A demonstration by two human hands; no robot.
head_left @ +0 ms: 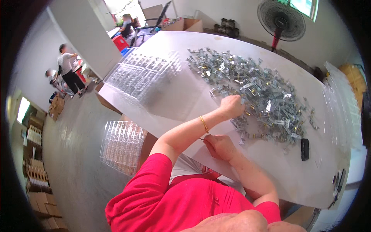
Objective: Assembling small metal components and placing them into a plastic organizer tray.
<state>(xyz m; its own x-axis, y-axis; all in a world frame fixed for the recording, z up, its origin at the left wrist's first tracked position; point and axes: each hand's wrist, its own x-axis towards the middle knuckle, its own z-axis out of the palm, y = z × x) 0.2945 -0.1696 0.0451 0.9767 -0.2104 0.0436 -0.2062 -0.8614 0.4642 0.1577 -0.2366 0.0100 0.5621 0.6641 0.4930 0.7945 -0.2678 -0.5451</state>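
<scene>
A wide heap of small silvery metal parts [266, 91], some with brass-coloured bits, spreads over the white table [185, 100]. My left hand [232, 106], with a gold bangle at the wrist, is closed at the heap's near left edge. Whatever its fingers may hold is hidden. Closer to me, by the table's front edge, my right hand [220, 147] is curled into a fist. A thin dark rod [201, 139] sticks out of it to the left; its other end is covered by the fingers.
Stacked clear plastic trays [141, 73] stand at the table's far left; another clear tray stack [123, 147] sits lower beside the table. A black object [305, 149] lies right of the heap. Behind stands a fan [281, 20]. A person [68, 67] works at far left.
</scene>
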